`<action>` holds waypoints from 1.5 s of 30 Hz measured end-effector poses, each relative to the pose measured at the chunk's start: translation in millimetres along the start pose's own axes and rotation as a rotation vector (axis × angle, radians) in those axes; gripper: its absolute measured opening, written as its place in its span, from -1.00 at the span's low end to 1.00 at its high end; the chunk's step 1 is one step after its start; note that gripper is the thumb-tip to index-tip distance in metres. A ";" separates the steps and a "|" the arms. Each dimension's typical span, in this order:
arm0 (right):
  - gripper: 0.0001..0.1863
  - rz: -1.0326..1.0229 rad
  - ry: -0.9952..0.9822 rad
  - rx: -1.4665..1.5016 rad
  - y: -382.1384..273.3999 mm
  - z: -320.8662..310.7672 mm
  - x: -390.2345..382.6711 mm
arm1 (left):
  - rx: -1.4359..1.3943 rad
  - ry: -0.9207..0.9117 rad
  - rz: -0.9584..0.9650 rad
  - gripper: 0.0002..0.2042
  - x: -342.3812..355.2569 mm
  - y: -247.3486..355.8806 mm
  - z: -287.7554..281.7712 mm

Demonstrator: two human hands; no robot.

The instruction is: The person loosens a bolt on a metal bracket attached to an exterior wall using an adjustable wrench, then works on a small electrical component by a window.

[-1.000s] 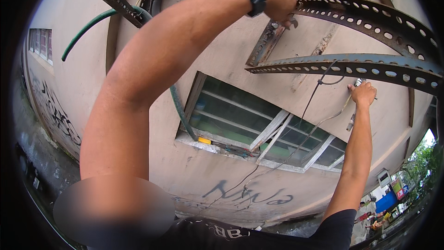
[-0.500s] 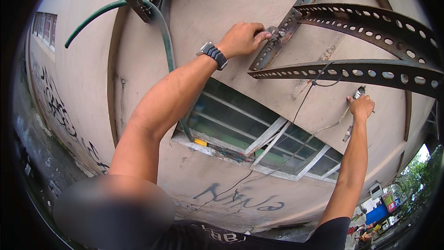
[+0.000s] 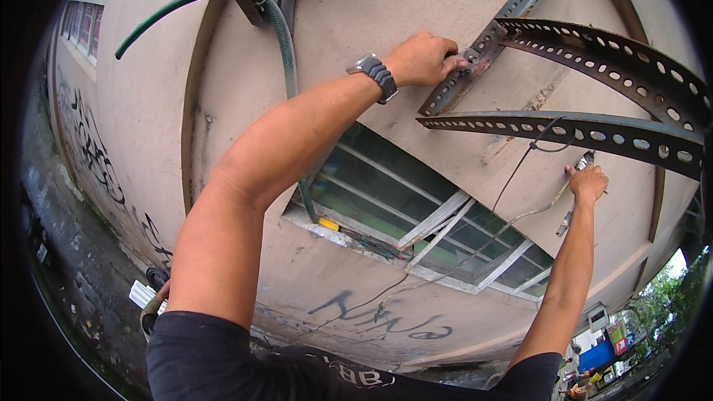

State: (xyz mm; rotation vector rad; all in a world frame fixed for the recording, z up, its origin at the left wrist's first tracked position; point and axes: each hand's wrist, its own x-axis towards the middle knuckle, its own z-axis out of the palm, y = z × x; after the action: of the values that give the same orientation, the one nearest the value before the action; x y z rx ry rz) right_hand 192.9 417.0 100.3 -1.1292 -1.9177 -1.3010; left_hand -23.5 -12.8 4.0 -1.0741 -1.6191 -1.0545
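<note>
One hand (image 3: 423, 59), the left, is curled almost closed around a small grey tool (image 3: 466, 52), most of it hidden, whose end shows at the hand's right side, by a bolt (image 3: 473, 60) on the bracket (image 3: 445, 96). Further right, below the bracket's lower arm and at the wall (image 3: 520, 178), the right hand (image 3: 589, 183) is closed around a silvery piece (image 3: 586, 160) that sticks out above it, with a thin cable (image 3: 548, 207) running off leftward.

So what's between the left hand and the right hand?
In the head view: the upright, the lower bar and the looped cable, with wall behind.
</note>
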 end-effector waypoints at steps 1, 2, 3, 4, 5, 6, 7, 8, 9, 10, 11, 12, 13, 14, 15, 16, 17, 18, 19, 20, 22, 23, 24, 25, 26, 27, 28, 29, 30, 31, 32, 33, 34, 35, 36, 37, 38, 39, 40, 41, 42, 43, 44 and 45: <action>-0.15 -0.005 0.002 -0.002 -0.6 2.1 2.1 | -0.027 0.020 -0.022 -0.59 -2.8 0.0 7.2; -0.15 -0.004 0.002 -0.007 1.3 4.1 3.2 | -0.059 0.041 -0.039 -0.59 -3.3 3.2 11.3; -0.15 -0.004 0.012 -0.001 2.1 6.5 3.6 | -0.060 0.041 -0.062 -0.60 -4.2 4.8 13.6; -0.15 -0.003 0.022 0.004 2.9 9.0 3.8 | -0.061 0.041 -0.085 -0.60 -5.3 6.5 16.1; -0.15 -0.001 0.030 0.011 4.0 9.0 3.1 | -0.061 0.039 -0.107 -0.60 -4.3 8.9 17.4; -0.15 -0.001 0.034 0.022 5.0 8.4 3.3 | -0.073 0.037 -0.109 -0.60 -3.2 9.6 16.8; -0.16 0.000 0.037 0.034 5.2 7.8 3.9 | -0.085 0.034 -0.111 -0.60 -2.9 9.0 15.2; -0.16 -0.005 0.034 0.045 3.9 8.0 1.2 | -0.097 0.025 -0.118 -0.61 -5.2 8.6 15.3; -0.16 0.006 0.033 0.036 3.3 7.3 0.4 | -0.096 0.024 -0.099 -0.61 -5.1 8.2 15.0; -0.16 0.017 0.031 0.027 2.7 5.8 1.0 | -0.095 0.024 -0.080 -0.61 -2.9 7.1 13.6; -0.16 0.025 0.033 0.017 1.2 4.9 1.2 | -0.094 0.026 -0.064 -0.61 -1.4 3.2 12.9; -0.16 0.018 0.038 0.023 0.4 7.2 1.5 | -0.072 0.004 -0.031 -0.62 0.6 -0.9 11.6; -0.16 0.010 0.044 0.030 0.3 10.2 2.4 | -0.050 -0.018 0.000 -0.63 3.7 -5.6 9.1; -0.16 0.005 0.053 0.034 1.3 11.4 4.4 | -0.029 -0.036 0.034 -0.63 8.6 -10.7 7.5; -0.16 -0.005 0.046 0.032 -0.1 9.6 4.9 | 0.094 -0.160 0.099 -0.65 19.3 -6.3 -6.4; -0.15 -0.015 0.039 0.030 -3.2 8.0 4.7 | 0.218 -0.283 0.163 -0.66 35.1 -2.5 -24.5; -0.15 -0.009 0.030 0.029 0.3 6.6 4.6 | 0.343 -0.403 0.243 -0.67 54.1 13.3 -43.8; -0.15 0.018 0.006 0.010 11.0 7.5 2.9 | 0.466 -0.524 0.276 -0.68 75.3 39.1 -52.5; -0.15 0.027 -0.014 0.003 11.7 4.6 1.5 | 0.602 -0.650 0.292 -0.69 91.1 61.8 -58.9; -0.15 0.018 -0.025 0.000 3.9 0.3 1.6 | 0.777 -0.676 0.380 -0.70 99.0 70.2 -60.0; -0.14 0.016 0.004 0.016 -0.5 3.4 6.5 | 0.802 -0.592 0.304 -0.75 91.8 71.8 -61.6; -0.14 0.020 0.008 0.014 2.3 10.2 4.9 | 0.790 -0.528 0.294 -0.77 81.5 71.4 -59.8; -0.14 0.008 0.009 0.049 3.3 7.0 3.2 | 0.758 -0.414 0.242 -0.77 66.8 63.5 -58.7; -0.14 0.008 0.007 0.033 2.5 8.7 2.9 | 0.724 -0.301 0.191 -0.78 49.0 54.2 -52.8; -0.14 0.019 0.006 0.025 1.2 10.0 3.4 | 0.773 -0.200 0.165 -0.79 36.8 53.8 -43.2; -0.14 0.031 0.009 0.011 3.0 6.3 2.6 | 0.790 -0.136 0.112 -0.79 28.8 61.1 -36.7; -0.13 0.027 0.012 0.011 2.2 3.9 -0.3 | 0.770 -0.166 0.082 -0.79 32.5 66.4 -37.0; -0.13 0.021 0.015 0.013 1.1 0.3 0.1 | 0.753 -0.194 0.040 -0.78 35.0 70.4 -42.1; -0.13 0.015 0.018 0.015 -0.8 -0.4 0.5 | 0.748 -0.247 0.073 -0.78 40.9 70.7 -48.9; -0.13 0.008 0.022 0.018 -1.6 -1.1 1.7 | 0.744 -0.300 0.106 -0.78 49.7 69.0 -57.6; -0.13 0.007 0.023 0.003 -1.4 0.9 0.3 | 0.731 -0.360 0.144 -0.77 54.3 69.2 -60.3; -0.13 0.014 0.011 0.004 0.8 1.5 1.2 | 0.729 -0.348 0.129 -0.76 55.8 69.8 -61.1; -0.13 0.020 0.000 0.005 4.0 1.5 3.0 | 0.728 -0.336 0.114 -0.76 56.6 69.7 -62.7; -0.13 0.020 -0.015 0.007 3.9 2.2 -0.1 | 0.727 -0.331 0.096 -0.75 51.9 67.9 -63.6; -0.14 0.023 -0.006 0.003 4.0 5.6 -1.4 | 0.625 -0.328 0.086 -0.70 49.2 60.8 -65.9; -0.14 0.027 0.003 -0.002 6.1 10.5 -0.9 | 0.496 -0.292 0.090 -0.68 44.4 53.8 -61.6; -0.14 0.026 0.024 0.006 3.5 9.6 2.2 | 0.384 -0.250 0.085 -0.66 36.1 42.5 -58.3; -0.14 0.019 0.026 0.017 2.2 9.5 4.3 | 0.269 -0.204 0.081 -0.65 27.1 31.4 -51.7; -0.15 0.014 0.029 0.027 0.1 10.1 5.8 | 0.232 -0.150 0.052 -0.61 20.2 21.3 -38.6; -0.15 0.018 0.024 0.028 2.0 13.8 6.1 | 0.186 -0.156 -0.043 -0.61 14.1 26.2 -26.6; -0.15 0.017 0.023 0.031 1.3 11.2 5.2 | 0.133 -0.113 -0.051 -0.61 10.1 24.4 -16.5; -0.15 0.017 0.023 0.034 0.5 8.7 4.3 | 0.080 -0.069 -0.059 -0.61 6.2 21.5 -7.9; -0.16 0.017 0.020 0.034 0.9 7.3 3.2 | 0.044 -0.064 -0.086 -0.62 3.4 21.1 -1.8; -0.16 0.014 0.024 0.033 1.0 6.5 3.1 | 0.008 -0.058 -0.114 -0.62 1.2 20.1 3.6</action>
State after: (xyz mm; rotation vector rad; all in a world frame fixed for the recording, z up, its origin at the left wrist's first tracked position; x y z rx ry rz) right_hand 192.4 424.3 100.8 -1.1046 -1.9034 -1.2655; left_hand -5.5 -4.0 7.7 -1.0255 -1.7467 -1.0987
